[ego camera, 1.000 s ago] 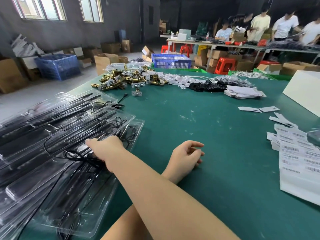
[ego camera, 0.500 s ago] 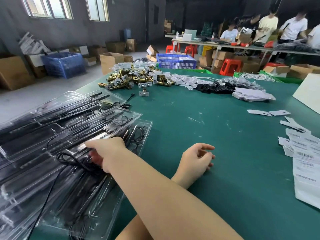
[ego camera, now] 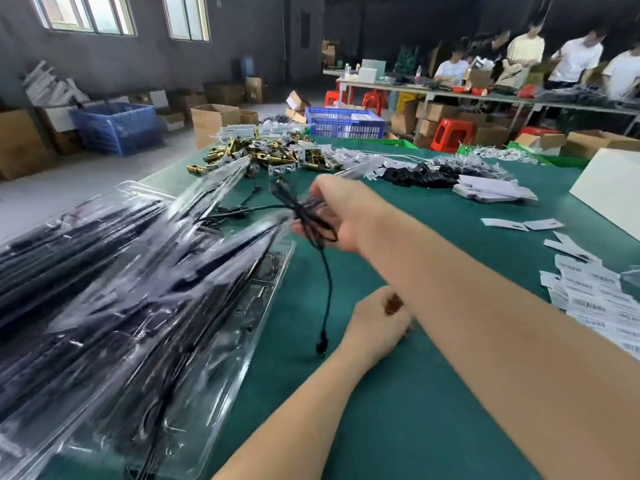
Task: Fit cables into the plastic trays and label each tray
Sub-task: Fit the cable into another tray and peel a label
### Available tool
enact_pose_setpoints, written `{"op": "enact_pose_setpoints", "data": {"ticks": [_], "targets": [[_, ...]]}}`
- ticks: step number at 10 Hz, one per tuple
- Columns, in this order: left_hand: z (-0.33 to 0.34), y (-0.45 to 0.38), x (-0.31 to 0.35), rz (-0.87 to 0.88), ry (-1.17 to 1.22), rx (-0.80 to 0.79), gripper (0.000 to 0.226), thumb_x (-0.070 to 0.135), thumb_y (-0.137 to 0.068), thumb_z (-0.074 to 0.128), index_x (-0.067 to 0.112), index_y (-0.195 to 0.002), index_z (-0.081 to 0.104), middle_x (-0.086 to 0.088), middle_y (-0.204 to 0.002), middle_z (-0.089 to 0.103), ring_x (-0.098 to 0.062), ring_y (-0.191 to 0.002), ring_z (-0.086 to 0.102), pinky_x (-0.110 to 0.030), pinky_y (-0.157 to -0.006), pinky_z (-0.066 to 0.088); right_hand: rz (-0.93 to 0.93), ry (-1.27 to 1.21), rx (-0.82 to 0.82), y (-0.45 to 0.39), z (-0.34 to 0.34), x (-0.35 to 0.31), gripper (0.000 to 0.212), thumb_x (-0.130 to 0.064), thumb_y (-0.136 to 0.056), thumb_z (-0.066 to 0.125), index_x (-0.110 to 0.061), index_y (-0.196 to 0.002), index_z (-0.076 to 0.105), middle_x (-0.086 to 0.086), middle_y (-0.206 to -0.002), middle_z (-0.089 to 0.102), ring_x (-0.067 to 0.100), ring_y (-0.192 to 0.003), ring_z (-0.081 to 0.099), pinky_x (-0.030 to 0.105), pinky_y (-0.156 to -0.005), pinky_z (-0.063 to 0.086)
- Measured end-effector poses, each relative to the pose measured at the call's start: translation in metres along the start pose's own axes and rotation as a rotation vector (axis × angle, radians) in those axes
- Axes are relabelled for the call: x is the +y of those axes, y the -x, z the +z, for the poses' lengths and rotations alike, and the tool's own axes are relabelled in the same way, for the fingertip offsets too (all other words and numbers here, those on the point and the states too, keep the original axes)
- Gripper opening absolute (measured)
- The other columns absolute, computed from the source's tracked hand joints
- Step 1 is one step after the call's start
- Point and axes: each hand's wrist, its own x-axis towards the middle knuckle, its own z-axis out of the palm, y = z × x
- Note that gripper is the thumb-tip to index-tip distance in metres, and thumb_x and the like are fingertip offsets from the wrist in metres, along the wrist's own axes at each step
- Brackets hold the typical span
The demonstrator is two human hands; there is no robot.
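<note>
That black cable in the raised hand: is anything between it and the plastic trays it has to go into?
Nothing visible blocks it. The right hand grips the black cable above the green table, just right of the plastic trays, with one end dangling. Those trays look already filled with cables, though blur hides whether a slot is free.

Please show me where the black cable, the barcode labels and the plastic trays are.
black cable [ego camera: 327, 271]: head view, on the hanging strand.
barcode labels [ego camera: 595, 299]: head view, on the pile's middle.
plastic trays [ego camera: 242, 341]: head view, on the top tray's rim.
</note>
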Motion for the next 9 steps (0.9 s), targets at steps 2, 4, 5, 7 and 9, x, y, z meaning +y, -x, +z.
{"op": "enact_pose_setpoints", "data": {"ticks": [2,4,5,7,9], "targets": [[0.003,0.0,-0.004,0.037,-0.004,-0.036,0.021,0.016,-0.09,0.054,0.035,-0.091,0.063,-0.002,-0.09,0.071,-0.015,-0.071,0.062,-0.033,-0.072,0.054,-0.101,-0.132,0.368,0.012,-0.086,-0.001,0.015,-0.006,-0.092,0.047,-0.009,-0.078,0.053,0.005,-0.045,0.061,0.018,-0.039,0.061,0.024,-0.039,0.05],[-0.008,0.012,0.015,0.009,0.147,-0.188,0.017,0.014,-0.097,0.055,0.024,-0.11,0.061,0.002,-0.098,0.065,-0.006,-0.071,0.062,-0.02,-0.065,0.052,-0.119,-0.049,0.584,0.016,-0.148,0.011,0.011,-0.006,-0.091,0.048,-0.009,-0.082,0.051,0.009,-0.07,0.059,0.021,-0.051,0.061,0.029,-0.044,0.056],[-0.008,0.016,0.023,-0.04,0.192,-0.265,0.025,0.014,-0.099,0.05,0.02,-0.123,0.054,0.002,-0.104,0.062,-0.008,-0.077,0.06,-0.02,-0.07,0.051,-0.115,-0.037,0.615,0.017,-0.156,0.013,0.011,-0.004,-0.092,0.046,-0.006,-0.082,0.051,0.011,-0.065,0.057,0.022,-0.048,0.06,0.025,-0.039,0.053],[-0.008,0.014,0.025,-0.083,0.367,-0.171,0.026,0.013,-0.096,0.056,0.021,-0.121,0.056,-0.002,-0.105,0.065,-0.013,-0.076,0.062,-0.024,-0.065,0.053,-0.181,0.014,0.434,0.002,-0.118,0.015,0.009,-0.007,-0.092,0.048,-0.006,-0.091,0.057,0.012,-0.078,0.061,0.019,-0.039,0.06,0.023,-0.039,0.049],[-0.007,0.022,0.027,-0.02,0.117,-0.299,0.028,0.016,-0.098,0.053,0.024,-0.125,0.051,0.0,-0.11,0.061,-0.009,-0.078,0.059,-0.025,-0.073,0.049,-0.134,0.235,0.552,-0.011,-0.133,0.023,0.019,-0.015,-0.089,0.047,-0.003,-0.103,0.054,0.016,-0.083,0.066,0.025,-0.051,0.068,0.022,-0.04,0.043]]}}
